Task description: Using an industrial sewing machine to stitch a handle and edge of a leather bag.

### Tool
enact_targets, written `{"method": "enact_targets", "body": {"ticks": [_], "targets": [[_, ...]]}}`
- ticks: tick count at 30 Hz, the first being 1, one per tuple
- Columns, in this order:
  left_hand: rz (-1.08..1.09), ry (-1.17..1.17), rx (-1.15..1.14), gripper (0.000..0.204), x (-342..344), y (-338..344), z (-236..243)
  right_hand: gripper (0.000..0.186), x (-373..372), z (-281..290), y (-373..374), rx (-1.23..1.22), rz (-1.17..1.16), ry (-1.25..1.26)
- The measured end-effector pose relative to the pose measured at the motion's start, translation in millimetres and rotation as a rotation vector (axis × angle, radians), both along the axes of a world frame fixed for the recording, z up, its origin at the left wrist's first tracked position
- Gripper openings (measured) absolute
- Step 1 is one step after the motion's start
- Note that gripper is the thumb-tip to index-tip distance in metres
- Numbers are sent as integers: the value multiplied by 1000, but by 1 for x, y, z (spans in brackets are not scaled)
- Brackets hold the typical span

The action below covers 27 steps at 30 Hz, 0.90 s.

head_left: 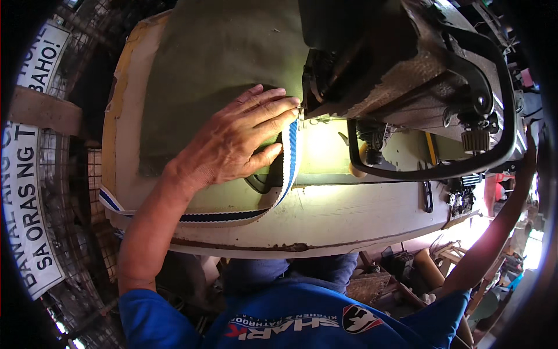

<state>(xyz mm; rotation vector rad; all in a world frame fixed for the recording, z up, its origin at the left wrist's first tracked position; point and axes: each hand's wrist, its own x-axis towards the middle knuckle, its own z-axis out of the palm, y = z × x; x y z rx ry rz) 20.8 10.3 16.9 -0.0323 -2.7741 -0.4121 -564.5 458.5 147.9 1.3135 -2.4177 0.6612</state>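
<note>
My left hand (235,136) lies flat, fingers stretched forward, on a dark olive cloth (203,75). Its fingertips reach close to the needle area of a dark, worn sewing machine (378,64). A blue-and-white woven strap (292,151) runs from beside those fingertips toward me. It then bends left along the table and passes by my left forearm. At the far right, my right arm stretches forward past the machine's end. The right hand (529,136) is small and dim there, and its fingers cannot be made out.
A black looped bar (430,174) juts from the machine over the pale table (343,209), whose front edge is chipped. A slim black tool (428,198) lies on the right. White signs (40,209) hang on wire mesh at left. Clutter and wood pieces (372,285) lie below right.
</note>
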Motion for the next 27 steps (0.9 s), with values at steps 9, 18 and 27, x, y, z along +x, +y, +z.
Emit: {"method": "enact_targets", "body": {"ticks": [9, 18, 27], "targets": [[5, -11, 8, 47, -3, -1, -2, 54, 20, -19, 3, -107, -100, -20], [1, -36, 3, 46, -2, -1, -6, 52, 128, -54, -66, -758, -535, -122], [480, -226, -116, 69, 24, 102, 8, 50, 131, -43, -67, -715, -423, -178]]}}
